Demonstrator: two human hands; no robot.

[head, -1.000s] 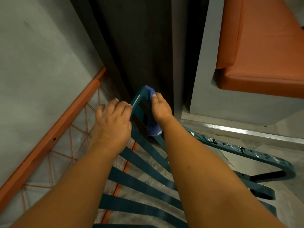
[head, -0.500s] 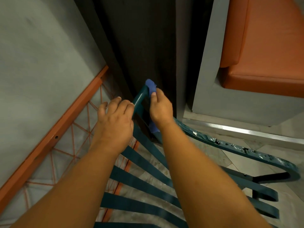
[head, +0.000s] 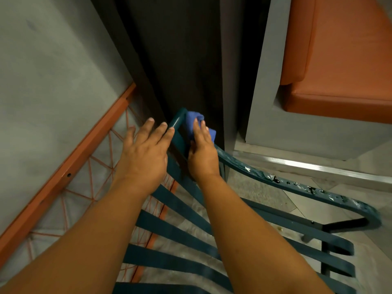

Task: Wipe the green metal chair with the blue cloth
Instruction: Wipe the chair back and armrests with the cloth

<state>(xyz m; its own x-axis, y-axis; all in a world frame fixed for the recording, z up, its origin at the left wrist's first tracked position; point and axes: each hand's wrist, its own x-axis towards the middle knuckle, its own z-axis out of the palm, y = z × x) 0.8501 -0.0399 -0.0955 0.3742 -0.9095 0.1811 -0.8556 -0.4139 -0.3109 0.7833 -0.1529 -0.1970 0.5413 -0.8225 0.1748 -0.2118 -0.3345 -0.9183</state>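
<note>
While your right hand (head: pixel 202 153) presses the blue cloth (head: pixel 196 124) against the top corner of the green metal chair (head: pixel 275 183), just above the centre of the frame, its grip is closed around the cloth: the fingers (head: pixel 198 129) lie over the bunched fabric and the thumb side is hidden behind the chair's rail. The cloth sits bunched on the bend where the chair's frame turns, with a fold poking out to the right of your fingers.

Your left hand (head: pixel 146 151) is just left of that same corner, palm down, its grip spread flat with the fingers extended; the fingertips reach the edge of the teal rail, though you cannot tell whether they rest on it or float just above it.

From the corner the chair's curved arm sweeps down to the lower right of the frame, its paint chipped and spotted with dark marks. The chair's slats (head: pixel 174 232) run across the lower middle, passing under both your forearms.

At the left, an orange metal frame (head: pixel 70 164) with thin orange wire lattice runs diagonally beside a grey wall (head: pixel 53 71). An orange cushioned seat (head: pixel 339 60) fills the upper right, set on a grey base.
</note>
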